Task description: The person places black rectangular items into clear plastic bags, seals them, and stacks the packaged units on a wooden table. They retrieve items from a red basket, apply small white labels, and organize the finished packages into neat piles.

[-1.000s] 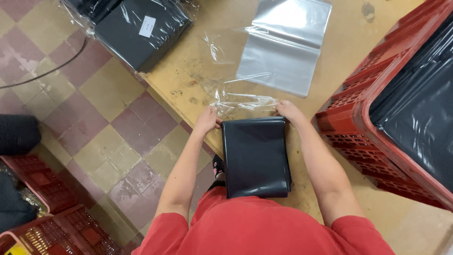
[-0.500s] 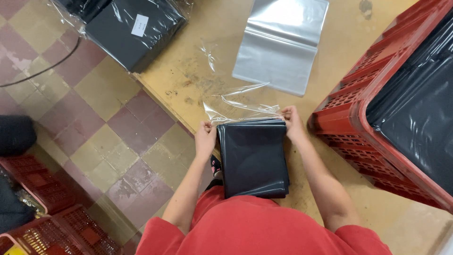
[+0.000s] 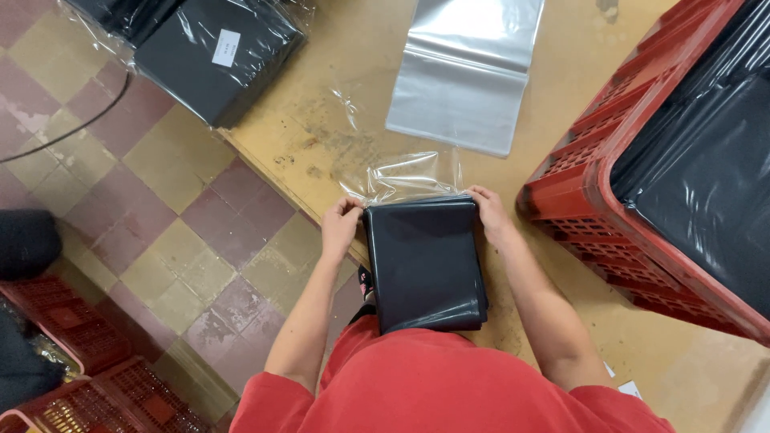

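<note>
A folded stack of black plastic bags lies on the wooden table right in front of me, its far end inside a clear plastic sleeve. My left hand pinches the stack's far left corner together with the sleeve's edge. My right hand grips the far right corner the same way. The sleeve's loose, crinkled end sticks out beyond the stack.
A flat clear bag lies farther back on the table. A wrapped pack of black bags overhangs the table's left corner. A red crate lined with black plastic stands at the right. More red crates sit on the tiled floor.
Both hands have drawn the stack and the sleeve nearer to me, and the clear sleeve now covers slightly more of the stack's far end.
</note>
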